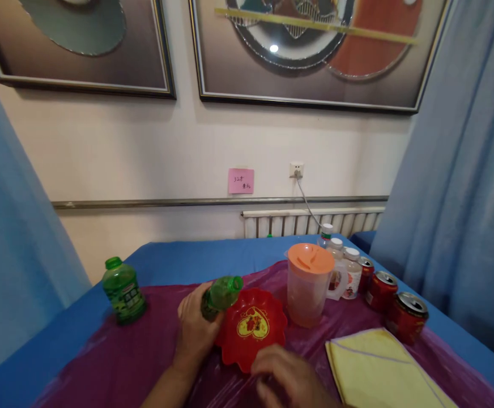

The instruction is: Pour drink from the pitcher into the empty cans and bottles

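Observation:
My left hand (196, 317) is wrapped round a small green bottle (224, 292), which leans to the right with its top over the far left edge of a red plate (272, 328). Whether a cap is on that bottle I cannot tell. The plate has a scalloped rim and a yellow heart print in its middle. By the plate's near edge is my right hand (287, 371), slightly blurred, its fingers loosely bent and the thumb apart from them; nothing shows between them. A second green bottle (124, 292), capped and upright, stands to the left.
Right of the plate stands a clear pitcher (306, 294) with an orange lid. Behind it are several white-capped bottles (351, 275); red cans (406, 318) line the right side. A folded yellow cloth (383, 368) lies nearest me. Purple sheeting (153, 351) covers part of the blue tabletop (179, 260).

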Motion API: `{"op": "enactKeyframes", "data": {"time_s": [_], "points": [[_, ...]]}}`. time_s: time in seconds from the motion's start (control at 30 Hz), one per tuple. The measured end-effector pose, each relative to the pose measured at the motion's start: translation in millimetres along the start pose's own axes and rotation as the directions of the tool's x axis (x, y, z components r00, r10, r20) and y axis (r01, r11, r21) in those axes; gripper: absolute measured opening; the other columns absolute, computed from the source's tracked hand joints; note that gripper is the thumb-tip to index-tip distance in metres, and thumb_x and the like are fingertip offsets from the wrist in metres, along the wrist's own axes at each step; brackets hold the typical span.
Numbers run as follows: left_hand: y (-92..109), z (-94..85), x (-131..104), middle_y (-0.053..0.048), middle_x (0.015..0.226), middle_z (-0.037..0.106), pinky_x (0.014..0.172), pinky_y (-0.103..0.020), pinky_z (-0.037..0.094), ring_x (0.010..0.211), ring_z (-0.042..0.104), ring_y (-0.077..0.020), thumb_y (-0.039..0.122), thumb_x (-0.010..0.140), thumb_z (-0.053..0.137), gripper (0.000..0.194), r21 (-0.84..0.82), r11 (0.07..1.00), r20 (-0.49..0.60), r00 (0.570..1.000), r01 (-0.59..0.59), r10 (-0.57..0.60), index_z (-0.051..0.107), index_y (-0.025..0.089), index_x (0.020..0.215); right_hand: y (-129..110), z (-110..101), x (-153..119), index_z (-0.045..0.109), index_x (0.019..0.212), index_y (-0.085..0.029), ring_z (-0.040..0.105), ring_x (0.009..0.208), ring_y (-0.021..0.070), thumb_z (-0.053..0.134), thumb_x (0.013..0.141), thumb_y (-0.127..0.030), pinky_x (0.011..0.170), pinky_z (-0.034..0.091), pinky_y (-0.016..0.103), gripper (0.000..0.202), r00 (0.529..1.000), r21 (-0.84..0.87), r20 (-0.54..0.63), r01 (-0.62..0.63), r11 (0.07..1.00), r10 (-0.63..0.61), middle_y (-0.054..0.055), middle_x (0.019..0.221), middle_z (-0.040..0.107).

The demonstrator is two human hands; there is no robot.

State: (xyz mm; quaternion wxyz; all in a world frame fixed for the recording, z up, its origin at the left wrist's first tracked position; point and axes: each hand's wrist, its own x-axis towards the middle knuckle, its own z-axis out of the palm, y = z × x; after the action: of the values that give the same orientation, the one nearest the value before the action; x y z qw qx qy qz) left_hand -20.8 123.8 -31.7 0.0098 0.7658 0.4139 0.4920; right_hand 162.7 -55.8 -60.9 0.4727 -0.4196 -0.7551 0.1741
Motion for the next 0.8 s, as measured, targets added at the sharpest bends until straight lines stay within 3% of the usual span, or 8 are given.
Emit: {"op": "enactKeyframes", "data": {"time_s": [0.13,0.27,0.47,0.53,0.63,0.73,0.77,0.8], "points": [[-19,9.4,-14,-0.014,0.120,0.074,0.104,-0.050,0.044,0.111,0.068,-0.0360,0.037,0.080,0.067,0.046,0.054,0.981,0.074,0.981,-0.184,0.180,0.063,0.022,0.124,-9,-45,35,0.060,0.118,-0.021,0.066,0.089,0.0160,0.056,0.094,-0.021,0.080,0.052,0.027,0.024,0.952,-0.010,-0.255,-0.174,0.985,0.166,0.006,0.103,0.069],[-19,10.3,-17,-0.013,0.123,0.073,0.105,-0.051,0.042,0.113,0.068,-0.0355,0.031,0.083,0.065,0.047,0.048,0.955,0.071,0.955,-0.293,0.289,0.060,0.022,0.129,-1,-46,52,0.058,0.120,-0.019,0.067,0.088,0.0177,0.058,0.095,-0.027,0.078,0.053,0.029,0.026,0.878,0.074,-0.372,-0.296,0.952,0.302,0.007,0.102,0.069],[-20,4.0,-10,-0.014,0.125,0.069,0.098,-0.047,0.052,0.112,0.067,-0.0328,0.042,0.090,0.062,0.048,-0.026,0.965,-0.050,0.964,-0.262,0.261,0.058,0.020,0.133,1,-50,13,0.063,0.116,-0.023,0.064,0.083,0.0164,0.055,0.099,-0.028,0.075,0.051,0.026,0.019,0.890,0.018,-0.407,-0.215,0.976,0.204,0.003,0.095,0.067],[-19,1.0,-8,-0.014,0.123,0.070,0.097,-0.048,0.054,0.110,0.067,-0.0326,0.049,0.089,0.064,0.051,-0.069,0.976,-0.074,0.977,-0.205,0.200,0.060,0.020,0.131,7,-63,-6,0.063,0.117,-0.024,0.064,0.088,0.0179,0.054,0.101,-0.031,0.077,0.052,0.027,0.020,0.822,-0.001,-0.532,-0.240,0.971,0.202,0.005,0.099,0.067],[-12,-1.5,-7,-0.011,0.113,0.073,0.090,-0.045,0.059,0.102,0.071,-0.0320,0.057,0.082,0.070,0.054,-0.153,0.987,-0.007,0.998,-0.057,0.057,0.065,0.020,0.121,28,-98,-24,0.062,0.117,-0.021,0.063,0.105,0.0238,0.057,0.099,-0.043,0.088,0.052,0.034,0.028,0.628,0.022,-0.746,-0.312,0.950,0.223,0.010,0.112,0.066],[-5,1.8,-11,-0.008,0.103,0.077,0.080,-0.042,0.062,0.091,0.074,-0.0310,0.060,0.077,0.072,0.055,-0.213,0.970,0.151,0.985,0.115,-0.083,0.068,0.020,0.114,55,-139,-27,0.059,0.123,-0.020,0.062,0.111,0.0268,0.068,0.087,-0.057,0.094,0.050,0.038,0.052,0.460,0.119,-0.833,-0.393,0.912,0.306,0.013,0.124,0.064],[-5,4.2,-14,-0.008,0.103,0.078,0.079,-0.041,0.062,0.090,0.075,-0.0310,0.061,0.076,0.072,0.056,-0.227,0.963,0.193,0.976,0.146,-0.102,0.068,0.020,0.115,63,-150,-24,0.058,0.125,-0.020,0.061,0.114,0.0272,0.070,0.084,-0.060,0.094,0.050,0.038,0.058,0.416,0.175,-0.837,-0.411,0.895,0.355,0.013,0.127,0.063],[-5,7.1,-16,-0.009,0.104,0.078,0.080,-0.042,0.062,0.091,0.075,-0.0313,0.061,0.076,0.072,0.058,-0.239,0.957,0.221,0.969,0.163,-0.110,0.068,0.020,0.117,69,-160,-21,0.058,0.125,-0.020,0.062,0.113,0.0277,0.071,0.082,-0.062,0.091,0.051,0.038,0.061,0.402,0.206,-0.831,-0.421,0.883,0.385,0.013,0.127,0.064]]}}
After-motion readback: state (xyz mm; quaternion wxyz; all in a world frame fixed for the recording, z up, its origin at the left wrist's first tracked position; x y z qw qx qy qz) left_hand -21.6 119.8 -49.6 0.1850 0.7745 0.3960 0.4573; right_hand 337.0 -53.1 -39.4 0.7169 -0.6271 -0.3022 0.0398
